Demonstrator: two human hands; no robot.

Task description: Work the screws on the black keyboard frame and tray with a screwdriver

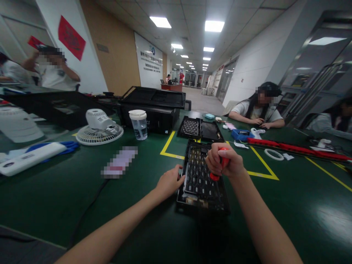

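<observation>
In front of me a shallow black case (203, 203) lies on the green table, with a dark tray (196, 176) of rows of small pale-marked pieces inside it. My left hand (171, 181) holds the case's left edge, thumb at the rim and fingers against the side. Over the right part of the tray, my right hand (227, 161) is closed around a red-handled tool (224, 159), held roughly upright. Its red lower end is down at the tray; the tip is hidden, so I cannot tell whether it touches.
Behind the case lies another open black case (190, 126). A lidded cup (139, 126), a white fan (100, 130), a phone (119, 162) and a black machine (151, 113) stand or lie leftward. Rightward are a blue box (242, 134), a white ring (274, 154) and a seated person (258, 108).
</observation>
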